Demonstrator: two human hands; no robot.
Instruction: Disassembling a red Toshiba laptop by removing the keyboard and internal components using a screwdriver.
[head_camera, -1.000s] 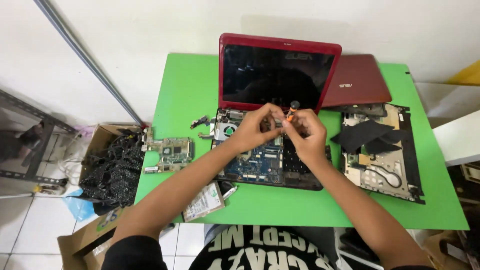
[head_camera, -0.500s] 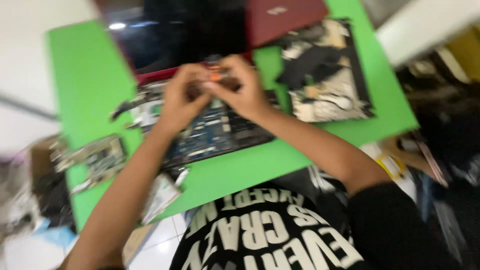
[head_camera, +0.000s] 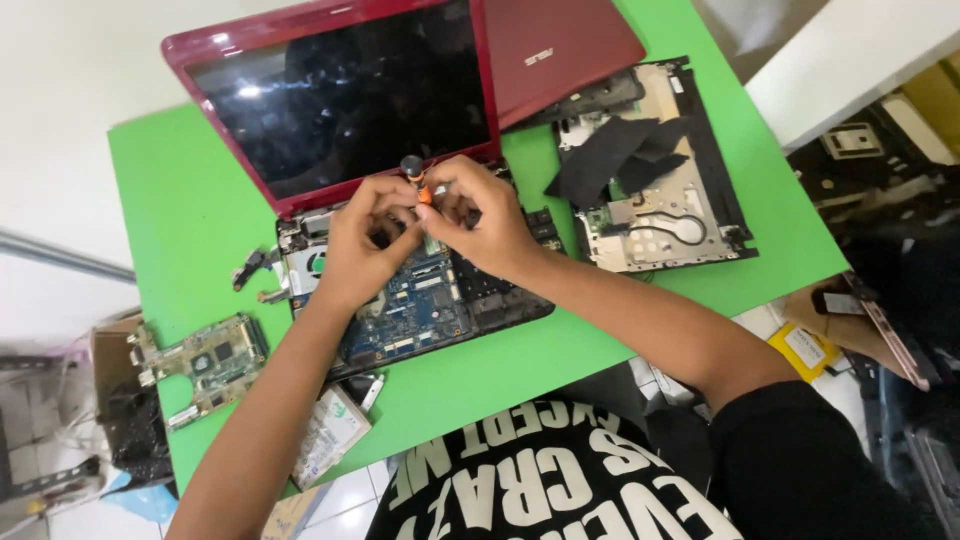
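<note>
Centre frame, your left hand (head_camera: 362, 232) and right hand (head_camera: 482, 222) pinch together around the small orange-handled black-capped screwdriver (head_camera: 416, 178), upright over the opened red laptop's blue circuit board (head_camera: 412, 308), on the green table (head_camera: 190, 215).

A person wears a black T-shirt (head_camera: 560, 490) printed with large white block lettering. Short black sleeves (head_camera: 800, 460) leave both forearms bare.

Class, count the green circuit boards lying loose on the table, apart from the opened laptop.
1: the loose circuit board lies at the green table edge, left of the left hand. Others may be hidden.
</note>
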